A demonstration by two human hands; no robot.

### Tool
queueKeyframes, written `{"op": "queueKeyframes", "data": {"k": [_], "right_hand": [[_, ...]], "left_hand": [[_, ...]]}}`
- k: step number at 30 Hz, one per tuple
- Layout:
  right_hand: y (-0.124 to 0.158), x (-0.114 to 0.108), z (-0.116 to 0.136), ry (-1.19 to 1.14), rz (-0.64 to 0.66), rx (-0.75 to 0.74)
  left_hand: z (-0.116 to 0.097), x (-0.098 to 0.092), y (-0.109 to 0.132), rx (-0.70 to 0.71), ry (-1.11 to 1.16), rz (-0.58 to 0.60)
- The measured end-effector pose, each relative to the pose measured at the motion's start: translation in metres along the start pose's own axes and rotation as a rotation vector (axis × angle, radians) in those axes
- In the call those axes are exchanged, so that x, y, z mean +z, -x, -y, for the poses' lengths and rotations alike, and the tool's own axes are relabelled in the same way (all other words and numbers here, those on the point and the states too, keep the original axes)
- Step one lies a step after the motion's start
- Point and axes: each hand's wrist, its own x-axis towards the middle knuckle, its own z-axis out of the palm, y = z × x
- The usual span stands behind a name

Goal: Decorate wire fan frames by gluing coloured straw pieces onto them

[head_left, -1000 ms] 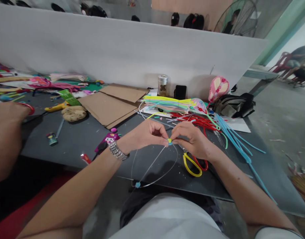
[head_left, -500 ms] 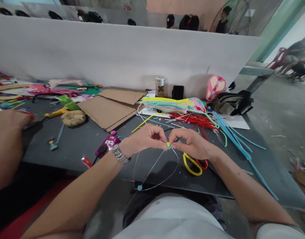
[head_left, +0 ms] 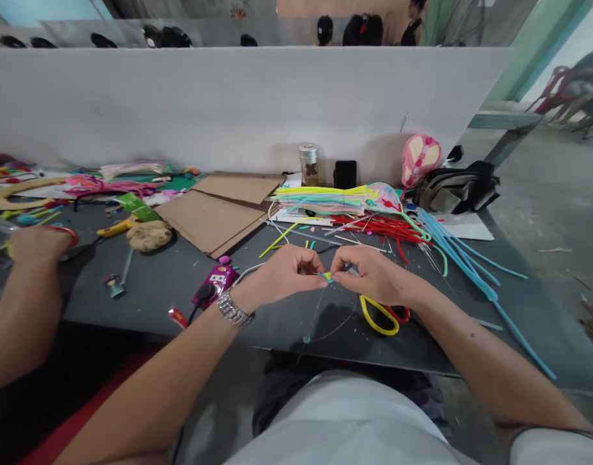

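My left hand (head_left: 296, 272) and my right hand (head_left: 362, 272) meet above the dark table, both closed in a pinch. Between their fingertips is a small yellow and blue piece (head_left: 328, 277), partly hidden by the fingers. Thin clear line (head_left: 318, 309) hangs from it in a loop, with a small light-blue piece (head_left: 307, 340) at the bottom near the table edge. Just below my right hand lie scissors with yellow and red handles (head_left: 380, 316), their blades out of sight. A metal watch (head_left: 232, 309) is on my left wrist.
Behind my hands lie bundles of yellow and pastel strips (head_left: 320, 200) and red strips (head_left: 381, 227). Blue strips (head_left: 471, 265) spread right. Cardboard (head_left: 214, 216), a stone-like lump (head_left: 150, 236) and a purple power socket (head_left: 216, 284) lie left. A co-worker's hand (head_left: 39, 244) is far left.
The hanging blue piece has swung to the right and up, and the line loop looks narrower. My hands still pinch the yellow and blue piece. The whole view has shifted slightly.
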Motion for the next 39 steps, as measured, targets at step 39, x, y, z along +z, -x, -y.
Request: {"op": "queueKeyframes", "data": {"k": [39], "right_hand": [[-0.001, -0.013, 0.006, -0.316, 0.184, 0.043]], "left_hand": [[0.005, -0.010, -0.003, 0.153, -0.007, 0.182]]}}
